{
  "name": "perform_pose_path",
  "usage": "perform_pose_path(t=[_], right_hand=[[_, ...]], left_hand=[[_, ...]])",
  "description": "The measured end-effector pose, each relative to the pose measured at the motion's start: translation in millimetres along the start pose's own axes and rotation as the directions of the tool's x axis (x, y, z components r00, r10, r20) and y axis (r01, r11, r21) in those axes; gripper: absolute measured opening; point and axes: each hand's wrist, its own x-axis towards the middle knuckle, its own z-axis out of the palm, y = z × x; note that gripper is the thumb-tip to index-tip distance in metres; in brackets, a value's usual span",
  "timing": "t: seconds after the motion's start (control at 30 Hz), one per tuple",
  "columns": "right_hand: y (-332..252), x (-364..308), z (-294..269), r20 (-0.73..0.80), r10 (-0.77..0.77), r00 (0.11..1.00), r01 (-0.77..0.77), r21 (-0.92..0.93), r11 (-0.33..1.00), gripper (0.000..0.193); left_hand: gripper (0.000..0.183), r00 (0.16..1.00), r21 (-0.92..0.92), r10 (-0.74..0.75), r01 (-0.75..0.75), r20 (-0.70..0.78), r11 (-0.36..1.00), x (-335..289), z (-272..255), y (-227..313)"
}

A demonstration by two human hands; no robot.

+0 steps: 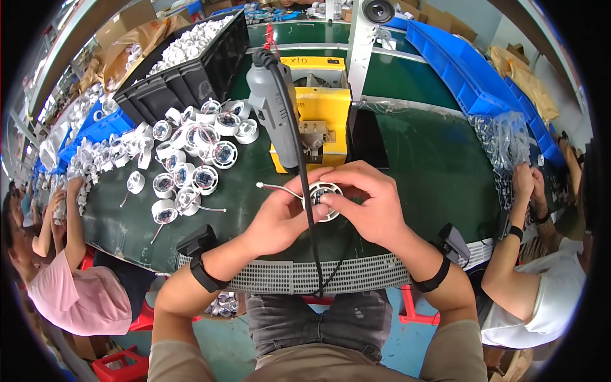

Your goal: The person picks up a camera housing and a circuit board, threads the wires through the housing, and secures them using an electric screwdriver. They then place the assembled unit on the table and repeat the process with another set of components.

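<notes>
Between my two hands, above the green work table (420,210), is a round white plastic housing (330,214) with a dark circuit board inside and a wire with a white plug trailing off to the left. My left hand (278,216) grips its left side. My right hand (369,198) wraps round the right side, its thumb pressed on the board. In front of my hands hangs a grey electric screwdriver (270,102), its black cable running down across the housing. Several similar white housings (205,180) with wires lie in a loose pile to the left.
Behind the screwdriver stands a yellow machine (324,114). A black crate (184,83) full of white parts sits at the back left, blue trays (458,70) at the back right. Co-workers work at both sides, one by a heap of small metal parts (493,149).
</notes>
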Motion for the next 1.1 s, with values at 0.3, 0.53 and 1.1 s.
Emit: perform_pose_path(t=[0.3,0.53,1.1], right_hand=[[-11,35,12,-0.199,-0.331,0.922,0.238,-0.381,0.893,0.055],[-18,72,54,-0.124,-0.048,0.991,0.013,-0.273,0.962,0.064],[-18,119,41,-0.527,-0.148,0.837,0.278,0.177,0.944,0.043]], left_hand=[[0.035,0.984,0.118,-0.129,0.143,-0.124,0.983,9,-14,-4],[0.04,0.927,-0.066,-0.357,0.352,-0.113,0.934,8,-24,-5],[0.032,0.846,-0.165,-0.51,0.487,-0.156,0.858,15,-31,-11]])
